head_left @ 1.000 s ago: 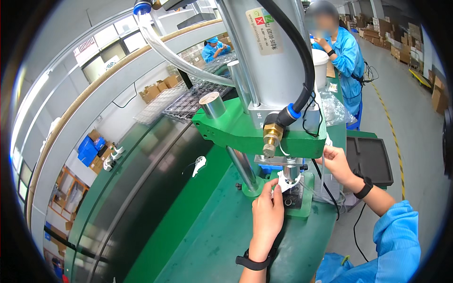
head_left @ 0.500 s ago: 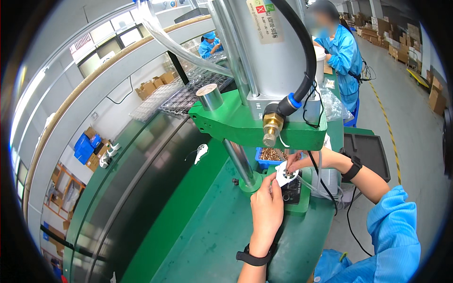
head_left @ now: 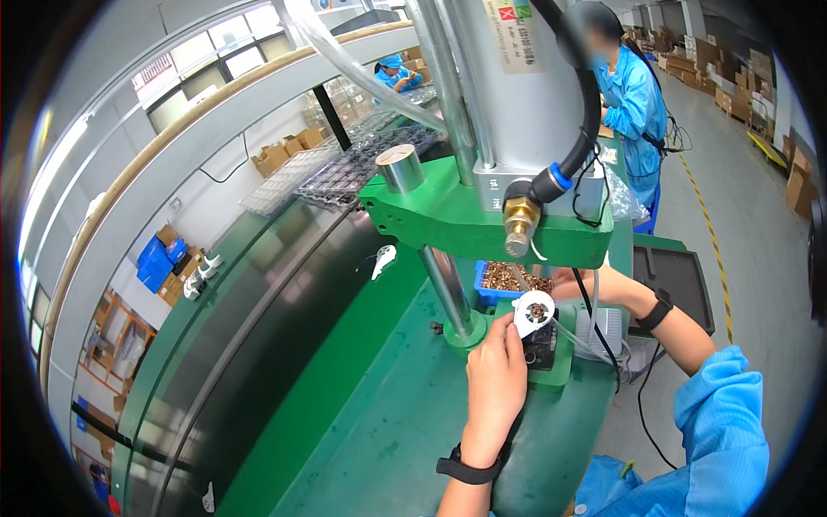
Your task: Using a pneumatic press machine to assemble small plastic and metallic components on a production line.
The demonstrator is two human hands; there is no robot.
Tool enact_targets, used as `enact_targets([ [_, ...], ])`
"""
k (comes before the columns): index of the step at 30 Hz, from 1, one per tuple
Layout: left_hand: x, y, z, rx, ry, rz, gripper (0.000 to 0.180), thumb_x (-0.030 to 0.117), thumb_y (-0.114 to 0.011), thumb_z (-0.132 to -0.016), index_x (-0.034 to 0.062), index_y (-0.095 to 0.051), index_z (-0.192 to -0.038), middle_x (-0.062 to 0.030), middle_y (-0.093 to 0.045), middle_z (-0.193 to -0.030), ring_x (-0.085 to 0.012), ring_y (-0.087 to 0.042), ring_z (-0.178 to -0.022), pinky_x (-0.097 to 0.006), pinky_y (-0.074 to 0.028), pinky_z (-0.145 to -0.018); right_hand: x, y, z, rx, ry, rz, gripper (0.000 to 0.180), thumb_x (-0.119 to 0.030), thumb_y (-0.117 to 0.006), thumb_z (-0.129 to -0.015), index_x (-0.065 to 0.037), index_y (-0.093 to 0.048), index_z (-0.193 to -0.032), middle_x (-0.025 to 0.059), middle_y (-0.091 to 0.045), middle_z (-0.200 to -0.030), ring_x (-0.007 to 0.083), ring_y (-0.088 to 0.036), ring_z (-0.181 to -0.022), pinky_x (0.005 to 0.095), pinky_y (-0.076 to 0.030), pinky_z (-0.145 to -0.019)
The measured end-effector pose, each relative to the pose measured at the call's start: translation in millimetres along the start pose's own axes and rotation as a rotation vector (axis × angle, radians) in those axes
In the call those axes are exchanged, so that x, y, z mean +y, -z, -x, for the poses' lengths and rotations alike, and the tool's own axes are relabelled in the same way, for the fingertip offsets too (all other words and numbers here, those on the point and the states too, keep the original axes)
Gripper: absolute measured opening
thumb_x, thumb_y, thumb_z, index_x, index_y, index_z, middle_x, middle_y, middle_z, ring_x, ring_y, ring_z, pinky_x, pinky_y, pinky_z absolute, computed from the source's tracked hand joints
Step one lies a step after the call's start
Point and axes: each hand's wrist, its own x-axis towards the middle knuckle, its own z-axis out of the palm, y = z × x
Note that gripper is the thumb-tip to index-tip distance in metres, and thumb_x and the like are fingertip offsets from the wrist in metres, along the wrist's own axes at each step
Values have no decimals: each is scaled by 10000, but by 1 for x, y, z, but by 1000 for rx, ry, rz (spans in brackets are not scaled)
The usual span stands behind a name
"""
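Observation:
My left hand (head_left: 497,366) pinches a white plastic part (head_left: 520,320) with a round ring-shaped head and a short handle. Small copper-coloured pieces (head_left: 537,312) show inside its ring. The part is held over the black fixture (head_left: 541,347) on the green press base. Just beyond it, my right hand (head_left: 594,283) is at the right edge of a blue bin (head_left: 492,294) filled with small copper-coloured pieces (head_left: 508,275). Its fingers are blurred and partly behind a cable, so their grip does not show.
A green press (head_left: 482,215) with steel posts, hose and brass valve stands over my hands. Left of it runs a conveyor (head_left: 284,379) carrying another white part (head_left: 383,261). A black tray (head_left: 676,280) lies at right. Co-workers in blue (head_left: 637,112) are farther back.
My right hand has left the white part's ring and moved right, toward the bin's edge. My left hand still holds the part. The whole view has shifted slightly.

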Motion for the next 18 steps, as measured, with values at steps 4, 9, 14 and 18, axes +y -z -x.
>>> enact_targets([
  [4, 5, -4, 3, -25, 27, -4, 244, 117, -423, -873, -13, -464, -1075, -225, -571, -667, -384, -569, -642, -438, -424, -586, 59, 8, 18, 556, 73, -44, 384, -43, -569, -804, 15, -470, -1171, 81, -581, -1010, 121, -541, -899, 246, -436, -770],
  [9, 1, -8, 6, -23, 52, 15, 216, 108, -404, -871, 0, -348, -1050, -257, -552, -649, -436, -546, -642, -507, -405, -571, 92, -10, 36, 774, 170, 483, 284, 44, -491, -786, 44, -473, -1069, 152, -564, -1007, 224, -550, -889, 297, -427, -765],
  [14, -10, -21, 12, 30, 121, 4, 208, 89, -389, -857, -41, -309, -998, -269, -539, -617, -439, -540, -605, -520, -413, -549, 107, -11, 39, 762, 112, 682, 299, -2, -469, -833, 39, -439, -1127, 132, -559, -1042, 229, -542, -950, 302, -409, -831],
  [18, -7, -45, 4, 64, -3, 52, 189, 65, -400, -834, -58, -321, -954, -264, -532, -599, -435, -541, -595, -506, -421, -515, 179, 36, 55, 804, 142, 464, 379, -52, -475, -866, 33, -366, -1219, 128, -498, -1143, 221, -514, -1016, 317, -384, -896],
])
